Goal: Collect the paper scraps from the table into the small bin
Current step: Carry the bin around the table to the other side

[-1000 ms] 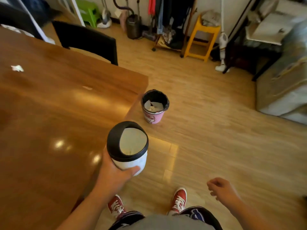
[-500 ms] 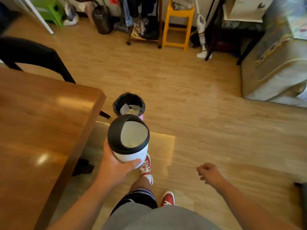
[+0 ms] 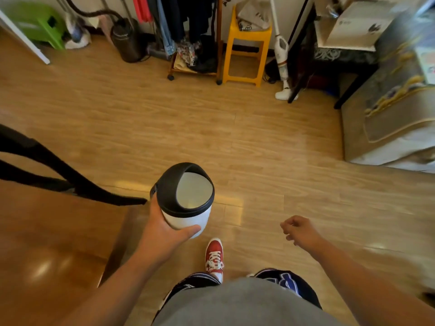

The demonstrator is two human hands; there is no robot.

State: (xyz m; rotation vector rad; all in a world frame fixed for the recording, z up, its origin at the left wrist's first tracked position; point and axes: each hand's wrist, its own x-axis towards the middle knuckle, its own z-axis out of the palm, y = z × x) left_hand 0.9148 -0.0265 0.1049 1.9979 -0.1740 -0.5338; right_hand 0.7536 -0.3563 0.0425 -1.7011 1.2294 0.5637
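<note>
My left hand [image 3: 162, 234] grips a small white bin [image 3: 188, 215] with a black swing-top lid [image 3: 169, 184], held upright over the floor beside the table corner. The lid's opening shows a pale inside; no scraps can be made out in it. My right hand [image 3: 300, 230] hangs free to the right with its fingers loosely curled and nothing in it. Only a corner of the brown wooden table [image 3: 47, 243] shows at the lower left, and no paper scraps are visible on it.
A black chair [image 3: 47, 165] stands behind the table. Along the far wall are a yellow stool [image 3: 247, 43], a clothes rack [image 3: 193, 38], a stick vacuum [image 3: 281, 55] and a green stool [image 3: 35, 22]. A bed [image 3: 395, 102] fills the right. My red shoe [image 3: 214, 255] is below the bin.
The view has swung right, away from the table. The pink floor bin with paper in it and the scraps on the table have left the frame. The white bin stays in my left hand.
</note>
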